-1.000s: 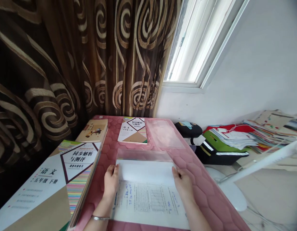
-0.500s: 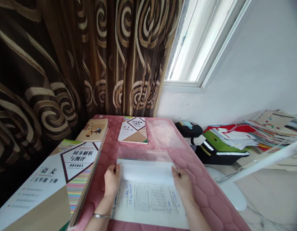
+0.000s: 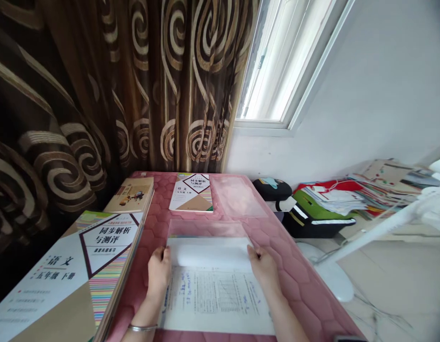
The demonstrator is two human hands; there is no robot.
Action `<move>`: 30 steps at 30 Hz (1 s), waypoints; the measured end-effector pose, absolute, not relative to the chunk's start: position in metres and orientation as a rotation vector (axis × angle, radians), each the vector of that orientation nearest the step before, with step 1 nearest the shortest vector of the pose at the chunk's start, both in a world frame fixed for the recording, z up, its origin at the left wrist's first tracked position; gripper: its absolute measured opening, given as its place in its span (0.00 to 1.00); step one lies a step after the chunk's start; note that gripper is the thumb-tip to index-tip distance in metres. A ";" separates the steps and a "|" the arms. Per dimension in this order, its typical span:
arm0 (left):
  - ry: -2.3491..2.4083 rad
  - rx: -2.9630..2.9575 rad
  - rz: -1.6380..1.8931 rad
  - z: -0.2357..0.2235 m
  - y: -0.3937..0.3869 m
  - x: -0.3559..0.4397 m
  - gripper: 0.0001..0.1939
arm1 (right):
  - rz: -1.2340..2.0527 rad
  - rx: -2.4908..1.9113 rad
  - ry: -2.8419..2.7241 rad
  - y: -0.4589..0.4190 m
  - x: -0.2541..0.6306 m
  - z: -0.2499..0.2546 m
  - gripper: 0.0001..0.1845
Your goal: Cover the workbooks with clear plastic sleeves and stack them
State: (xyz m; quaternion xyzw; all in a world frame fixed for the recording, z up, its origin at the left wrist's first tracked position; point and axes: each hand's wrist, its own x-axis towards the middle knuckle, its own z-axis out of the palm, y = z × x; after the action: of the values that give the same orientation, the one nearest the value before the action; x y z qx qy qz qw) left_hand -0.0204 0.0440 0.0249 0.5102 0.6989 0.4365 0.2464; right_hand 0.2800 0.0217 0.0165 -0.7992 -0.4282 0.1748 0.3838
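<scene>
An open workbook (image 3: 220,301) with printed pages and blue handwriting lies in front of me. A clear plastic book cover (image 3: 209,228) surrounds it and sticks out beyond its far edge. The white flap (image 3: 209,251) at its far side is folded over toward me. My left hand (image 3: 159,268), with a silver bangle on the wrist, pinches the left edge of the cover and flap. At the right edge, my right hand (image 3: 262,268) is closed likewise, thumb on top. The fingers beneath are hidden.
Larger workbooks (image 3: 63,280) and a tan book (image 3: 130,194) are stacked at left. Another workbook (image 3: 191,192) and a clear plastic sheet (image 3: 237,195) lie at the back of the pink padded table (image 3: 305,266). A white lamp (image 3: 369,232) stands right, near a black-green box (image 3: 319,213).
The whole view has shifted slightly, so everything appears a little farther left. Both hands keep their hold on the cover's edges, with little visible movement against the workbook.
</scene>
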 end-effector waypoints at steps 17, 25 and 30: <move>1.944 1.420 1.163 0.026 0.044 -0.019 0.17 | 0.382 -2.015 -1.109 0.025 0.281 0.010 0.19; 1.990 1.498 1.171 0.026 0.046 -0.016 0.19 | 0.560 -1.891 -1.048 0.022 0.290 0.007 0.23; 1.947 1.460 1.188 0.027 0.045 -0.017 0.19 | 0.453 -1.996 -1.125 0.029 0.286 0.005 0.22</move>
State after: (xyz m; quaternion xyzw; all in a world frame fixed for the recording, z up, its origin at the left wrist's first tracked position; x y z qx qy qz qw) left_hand -0.0172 0.0448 0.0266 0.5265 0.7021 0.4283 0.2154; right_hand 0.2863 0.0286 0.0051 -0.7862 -0.4431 0.1786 0.3920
